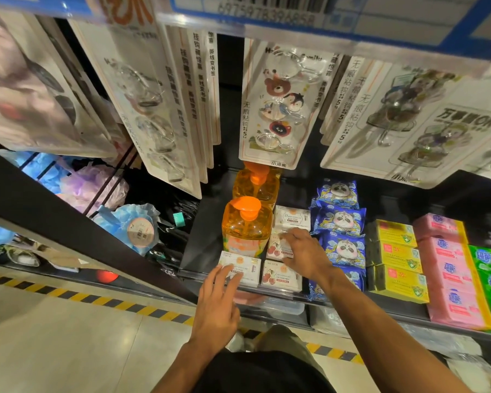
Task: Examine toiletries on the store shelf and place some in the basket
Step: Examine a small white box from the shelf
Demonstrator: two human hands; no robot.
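The right hand (304, 253) grips the cherry-print soap box (277, 251), second row; the left hand (216, 304) rests straight fingers on the front white box (245, 265). A hasty lift may tip the adjacent orange pump bottle (245, 226).

bear hook card (275, 114): we read 无痕粘钩 and a 5
cards right of it (352, 100): we read 无痕粘钩 and 5
card edges left of it (200, 78): we read 挂钩藏惊喜, 撕线变书签
far-right card (465, 120): we read OK after blurred characters
shelf label (267, 12): barcode digits, we get 69759, rest blurred
cherry-print box (275, 251): print too small for us
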